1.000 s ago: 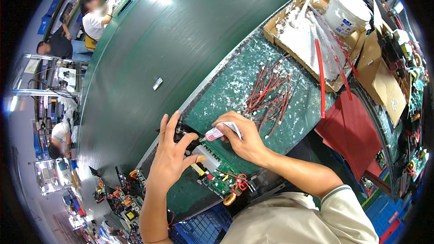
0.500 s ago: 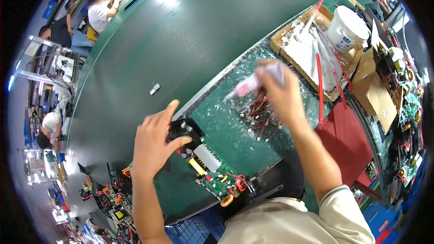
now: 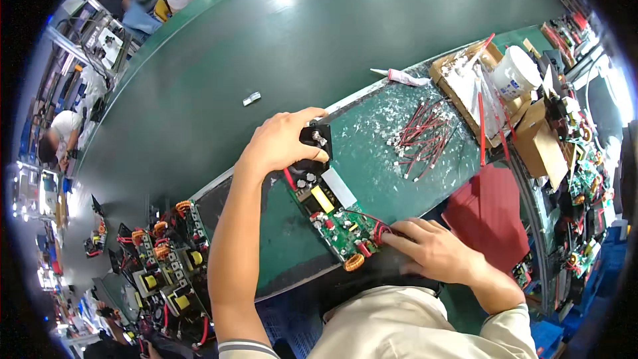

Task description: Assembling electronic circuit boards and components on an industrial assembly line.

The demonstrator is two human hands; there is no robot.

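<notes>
A green circuit board (image 3: 349, 231) with a yellow transformer, a grey metal strip and a copper-wound ring lies on the bench before me. At its far end is an upright black plate (image 3: 325, 134), gripped by my left hand (image 3: 282, 141) between thumb and fingers. My right hand (image 3: 435, 249) is at the near right corner, its fingertips closed on red and black wires (image 3: 380, 231) joined to the board. Exactly how the fingertips hold them is partly hidden. A pink-and-white squeeze tube (image 3: 407, 78) with a pointed nozzle lies by the bench's far edge.
Several loose red-black wire leads (image 3: 425, 134) lie on the white-smeared mat. A cardboard tray (image 3: 458, 101), a white bucket (image 3: 515, 74) and a dark red sheet (image 3: 495, 219) are at right. More boards (image 3: 163, 252) crowd the left. A small metal part (image 3: 251, 99) sits beyond; co-workers sit far left.
My right hand has let go of the squeeze tube at the far edge and come down to the board's wires. My left hand still grips the black plate. The whole view has shifted.
</notes>
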